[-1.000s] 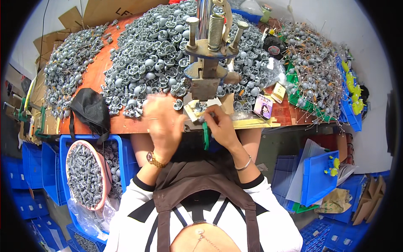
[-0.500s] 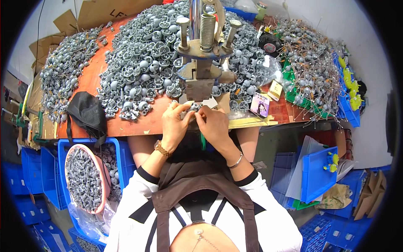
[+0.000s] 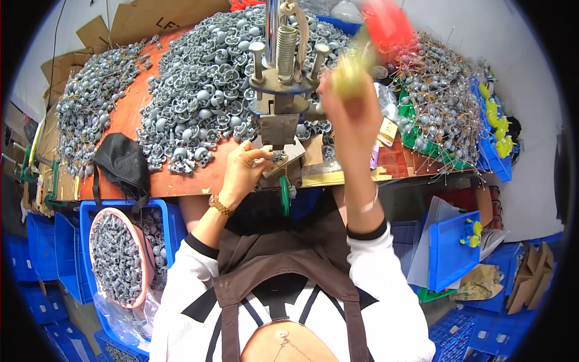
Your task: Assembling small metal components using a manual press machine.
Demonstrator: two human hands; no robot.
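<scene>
A metal hand press [image 3: 280, 120] with a coil spring stands at the table's front edge. My left hand [image 3: 246, 166] is closed, thumb and forefinger pinched at the small plate under the press ram. At its fingertips is a small grey plastic part [image 3: 278, 156], mostly hidden. To the right of the press, my right hand [image 3: 356, 114] is raised, smeared by motion, and wrapped round a yellow-green handle [image 3: 351, 75]. A red blurred thing [image 3: 389, 27] shows just beyond that handle. Behind the press spreads a large heap of grey plastic parts [image 3: 202, 90].
Grey balls with thin stems [image 3: 96, 102] lie at the left; more fill a green tray [image 3: 413, 142] at the right. A black mesh bag [image 3: 123, 166] hangs over the front edge. Below stand a pink basin [image 3: 146, 265] of grey parts in a blue crate [image 3: 181, 226] and several blue bins.
My right hand has left the press plate and gone up and right to the yellow-green handle, which has come nearer. The left hand stays at the plate. The red thing has swung into view.
</scene>
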